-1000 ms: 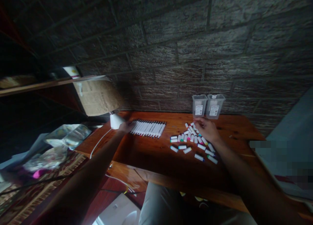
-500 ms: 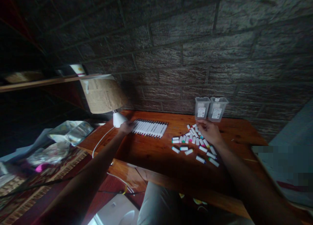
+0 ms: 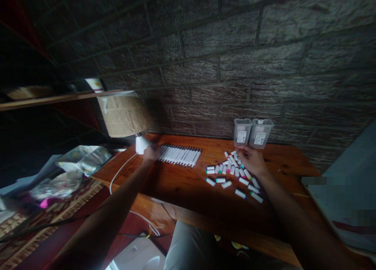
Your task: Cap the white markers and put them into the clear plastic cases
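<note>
A row of white markers (image 3: 179, 155) lies side by side on the wooden table (image 3: 182, 183). My left hand (image 3: 152, 154) rests at the left end of that row, fingers curled against the first markers. To the right lies a loose heap of several white caps with coloured ends (image 3: 232, 172). My right hand (image 3: 249, 160) sits on the far side of the heap, fingers pinched together on a cap that I cannot make out clearly. Two clear plastic boxes with labels (image 3: 253, 133) stand by the brick wall behind the heap.
A small white lamp base (image 3: 141, 144) with a cable (image 3: 119, 172) stands at the table's left end, under a hanging sheet of newspaper (image 3: 125, 115). Crumpled foil bags (image 3: 82, 160) lie to the left. A pale cushion edge (image 3: 346, 183) borders the right.
My right hand has shifted slightly within the cap heap. The left hand stays at the end of the marker row. The view has drifted a little.
</note>
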The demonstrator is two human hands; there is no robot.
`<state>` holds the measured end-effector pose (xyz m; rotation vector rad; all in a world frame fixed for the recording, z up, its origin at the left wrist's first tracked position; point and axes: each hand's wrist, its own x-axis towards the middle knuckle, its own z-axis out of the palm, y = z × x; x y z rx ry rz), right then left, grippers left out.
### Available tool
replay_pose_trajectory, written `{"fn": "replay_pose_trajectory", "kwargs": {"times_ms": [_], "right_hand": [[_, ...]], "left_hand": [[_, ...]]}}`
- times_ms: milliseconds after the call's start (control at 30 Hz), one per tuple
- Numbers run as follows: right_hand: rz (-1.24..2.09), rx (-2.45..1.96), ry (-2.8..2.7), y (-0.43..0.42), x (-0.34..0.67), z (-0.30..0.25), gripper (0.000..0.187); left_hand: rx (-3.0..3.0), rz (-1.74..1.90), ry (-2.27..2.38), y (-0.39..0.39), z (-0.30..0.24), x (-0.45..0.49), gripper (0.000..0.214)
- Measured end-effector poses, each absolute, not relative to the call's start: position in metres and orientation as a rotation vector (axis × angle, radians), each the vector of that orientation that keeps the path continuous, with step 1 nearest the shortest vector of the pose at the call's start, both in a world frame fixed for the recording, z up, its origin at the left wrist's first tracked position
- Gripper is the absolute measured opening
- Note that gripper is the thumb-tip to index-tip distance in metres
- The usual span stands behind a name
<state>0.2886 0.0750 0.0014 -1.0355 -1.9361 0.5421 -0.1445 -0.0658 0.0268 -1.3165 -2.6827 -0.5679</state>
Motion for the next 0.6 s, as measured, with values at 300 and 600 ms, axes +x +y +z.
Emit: {"fn": "replay_pose_trajectory", "kwargs": {"times_ms": [300,600], "right_hand": [[0.552,-1.062,-1.902,0.073,0.293,0.007,0.030],[0.537,-1.060,-1.837,0.083,0.297,0.008,0.024]], "left_hand": [[-1.895,-0.211,-2.498,-0.009,0.057,-0.012,0.029],[-1.797,0.072,-2.559,0.002,0.051,0.045,0.038]]}}
